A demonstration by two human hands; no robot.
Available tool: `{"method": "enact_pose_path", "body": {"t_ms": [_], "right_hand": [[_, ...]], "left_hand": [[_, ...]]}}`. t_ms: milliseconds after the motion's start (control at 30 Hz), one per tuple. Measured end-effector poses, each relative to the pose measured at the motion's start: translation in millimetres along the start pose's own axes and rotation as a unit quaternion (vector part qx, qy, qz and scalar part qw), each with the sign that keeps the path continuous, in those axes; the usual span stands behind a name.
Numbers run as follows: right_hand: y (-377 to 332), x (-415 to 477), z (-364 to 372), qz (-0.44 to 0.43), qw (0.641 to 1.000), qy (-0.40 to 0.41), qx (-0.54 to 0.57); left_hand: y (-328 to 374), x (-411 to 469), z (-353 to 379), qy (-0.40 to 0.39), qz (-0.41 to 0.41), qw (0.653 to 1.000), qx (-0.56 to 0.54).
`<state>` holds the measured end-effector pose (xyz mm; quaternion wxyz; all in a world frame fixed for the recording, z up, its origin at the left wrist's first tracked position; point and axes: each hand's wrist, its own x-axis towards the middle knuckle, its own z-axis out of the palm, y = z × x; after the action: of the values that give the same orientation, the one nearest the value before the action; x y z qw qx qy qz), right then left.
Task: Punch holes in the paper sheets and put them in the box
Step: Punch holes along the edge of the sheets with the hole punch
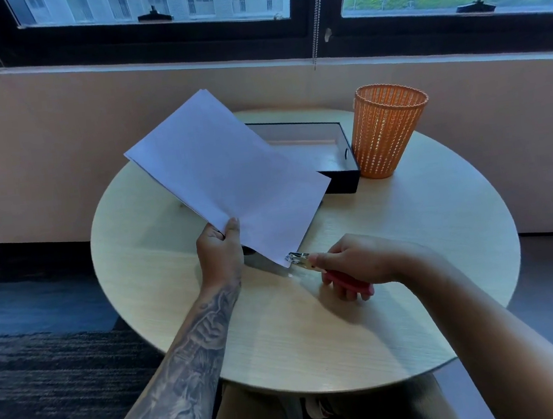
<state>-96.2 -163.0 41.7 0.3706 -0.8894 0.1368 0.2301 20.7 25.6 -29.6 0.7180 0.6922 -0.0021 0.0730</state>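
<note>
My left hand (220, 250) pinches the near edge of a thin stack of white paper sheets (226, 177), held tilted above the table. In my right hand (353, 262) is a hand-held hole punch (312, 265) with red handles and a metal head. The punch's jaws sit on the lowest corner of the sheets. Behind the paper lies an open black box (337, 154) with a pale inside, partly hidden by the sheets.
A round light-wood table (408, 228) carries everything. An orange mesh bin (387, 134) stands right beside the box on its right. A wall and windows lie beyond; a dark striped rug (47, 390) covers the floor at the left.
</note>
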Motion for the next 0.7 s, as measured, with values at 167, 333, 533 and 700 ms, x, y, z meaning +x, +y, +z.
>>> {"method": "enact_pose_path", "body": {"t_ms": [167, 333, 533, 700], "right_hand": [[18.2, -10.1, -5.8, -0.031, 0.998, 0.003, 0.062], [24.7, -13.3, -4.6, -0.059, 0.993, 0.001, 0.099], [16.8, -9.7, 4.8, -0.088, 0.989, 0.011, 0.117], [19.4, -8.9, 10.1, -0.103, 0.986, 0.039, 0.123]], "left_hand": [[-2.3, 2.7, -3.6, 0.010, -0.034, 0.998, -0.050], [-6.0, 6.8, -6.4, 0.012, -0.048, 0.996, -0.072], [-9.3, 10.1, -9.9, 0.005, -0.061, 0.993, -0.100], [-0.1, 3.4, -6.4, 0.020, -0.056, 0.991, -0.121]]}}
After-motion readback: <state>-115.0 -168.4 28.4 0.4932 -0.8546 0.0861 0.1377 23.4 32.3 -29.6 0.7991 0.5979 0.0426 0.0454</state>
